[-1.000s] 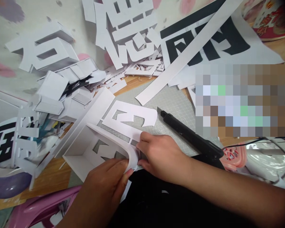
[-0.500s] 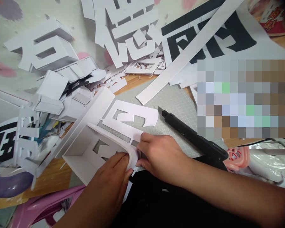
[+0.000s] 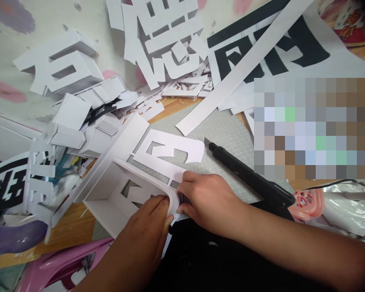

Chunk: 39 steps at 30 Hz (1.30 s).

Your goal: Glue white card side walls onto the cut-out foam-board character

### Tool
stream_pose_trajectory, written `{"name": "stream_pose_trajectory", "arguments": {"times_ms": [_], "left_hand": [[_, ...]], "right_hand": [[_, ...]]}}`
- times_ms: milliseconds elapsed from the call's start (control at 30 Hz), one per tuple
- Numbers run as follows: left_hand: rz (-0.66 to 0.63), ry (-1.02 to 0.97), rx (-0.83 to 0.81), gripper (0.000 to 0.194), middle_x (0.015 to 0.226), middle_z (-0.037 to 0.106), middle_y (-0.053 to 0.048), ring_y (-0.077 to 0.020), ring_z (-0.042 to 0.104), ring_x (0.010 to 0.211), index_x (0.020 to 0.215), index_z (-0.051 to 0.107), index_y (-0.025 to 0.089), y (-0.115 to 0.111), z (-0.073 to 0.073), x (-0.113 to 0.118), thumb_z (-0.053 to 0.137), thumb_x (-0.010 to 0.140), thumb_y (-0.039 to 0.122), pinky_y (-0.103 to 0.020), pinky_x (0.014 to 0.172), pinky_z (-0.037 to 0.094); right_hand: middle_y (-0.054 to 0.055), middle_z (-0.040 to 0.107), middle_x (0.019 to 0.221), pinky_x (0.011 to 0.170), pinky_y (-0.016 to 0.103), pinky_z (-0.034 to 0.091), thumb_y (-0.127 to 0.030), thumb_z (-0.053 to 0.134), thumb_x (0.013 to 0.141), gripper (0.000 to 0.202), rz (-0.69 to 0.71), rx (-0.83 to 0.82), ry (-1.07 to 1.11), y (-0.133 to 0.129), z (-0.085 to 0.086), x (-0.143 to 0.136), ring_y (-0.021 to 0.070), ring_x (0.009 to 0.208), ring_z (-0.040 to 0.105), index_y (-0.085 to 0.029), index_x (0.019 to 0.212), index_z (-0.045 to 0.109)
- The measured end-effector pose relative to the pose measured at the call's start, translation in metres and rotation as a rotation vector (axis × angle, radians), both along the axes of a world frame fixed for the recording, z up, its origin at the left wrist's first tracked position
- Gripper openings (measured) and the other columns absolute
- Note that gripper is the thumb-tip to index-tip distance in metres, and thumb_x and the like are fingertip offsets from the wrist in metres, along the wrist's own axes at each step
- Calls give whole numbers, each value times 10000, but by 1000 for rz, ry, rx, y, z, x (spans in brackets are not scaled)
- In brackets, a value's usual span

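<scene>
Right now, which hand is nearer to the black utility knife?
Right: the right hand is just below-left of the knife in view; the left hand is farther left, gripping the curved white wall.

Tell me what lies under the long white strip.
Under the long white strip are a sheet with black lettering and, at its near end, the cutting mat. What its width covers is hidden.

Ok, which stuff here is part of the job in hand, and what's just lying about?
Likely the job:
- white cut-out
- curved side wall, gripped by left hand and right hand
- cutter
- cutting mat

Probably just lying about:
- purple object
- pink plastic item
- red-and-white container
</scene>
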<state>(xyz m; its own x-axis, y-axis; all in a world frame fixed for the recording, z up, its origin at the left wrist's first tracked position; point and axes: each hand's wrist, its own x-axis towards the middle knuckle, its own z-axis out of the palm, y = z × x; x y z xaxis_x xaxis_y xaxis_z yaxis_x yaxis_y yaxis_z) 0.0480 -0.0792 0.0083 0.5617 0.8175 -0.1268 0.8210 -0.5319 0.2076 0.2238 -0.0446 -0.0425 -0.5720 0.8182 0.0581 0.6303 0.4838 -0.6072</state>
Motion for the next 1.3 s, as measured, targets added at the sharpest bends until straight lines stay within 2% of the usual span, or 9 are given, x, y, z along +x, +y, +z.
{"name": "stream_pose_trajectory", "arguments": {"times_ms": [300,467,667,867,967,1100,1300], "left_hand": [[165,-44,-132,242,825,620,-37,-188,611,758,817,545,214,1,-3,0,331,927,193,-311,706,516],[198,-50,-183,263,812,606,-47,-203,601,770,795,541,211,4,-2,2,320,935,236,-339,734,513],[249,5,-243,303,907,604,-88,-250,594,882,862,545,199,3,-1,2,270,948,296,-419,783,504],[244,34,-273,321,899,573,-81,-251,557,825,852,527,198,2,-2,4,256,950,339,-435,749,480],[234,34,-282,331,886,571,-70,-241,544,802,845,520,200,2,1,4,252,953,360,-416,746,466],[217,-58,-375,338,821,572,-28,-195,538,756,784,497,204,6,10,2,294,962,408,-327,700,444],[285,-136,-461,393,653,507,33,-136,472,607,650,437,197,15,13,-5,383,934,464,-254,576,377]], "right_hand": [[25,649,883,521,323,353,-365,715,848,194,-17,3,-10,-2,-1,0,211,717,643,-178,856,666],[29,651,893,514,315,349,-312,698,861,140,-11,19,-7,-2,-1,-1,203,702,639,-177,877,666],[30,649,893,528,314,372,-265,689,863,97,-12,32,-10,-3,0,0,205,705,639,-173,875,660],[38,652,923,555,307,384,-285,675,882,119,12,6,-39,-1,3,3,205,741,638,-167,882,662],[33,656,933,571,304,385,-314,659,900,147,27,-7,-41,0,3,4,196,752,638,-169,880,674],[24,657,951,586,303,387,-316,658,906,140,15,-9,-46,-1,2,5,191,780,640,-179,901,687],[27,652,941,585,306,382,-323,653,910,148,17,-3,-49,-1,2,5,189,800,640,-182,918,700]]}}
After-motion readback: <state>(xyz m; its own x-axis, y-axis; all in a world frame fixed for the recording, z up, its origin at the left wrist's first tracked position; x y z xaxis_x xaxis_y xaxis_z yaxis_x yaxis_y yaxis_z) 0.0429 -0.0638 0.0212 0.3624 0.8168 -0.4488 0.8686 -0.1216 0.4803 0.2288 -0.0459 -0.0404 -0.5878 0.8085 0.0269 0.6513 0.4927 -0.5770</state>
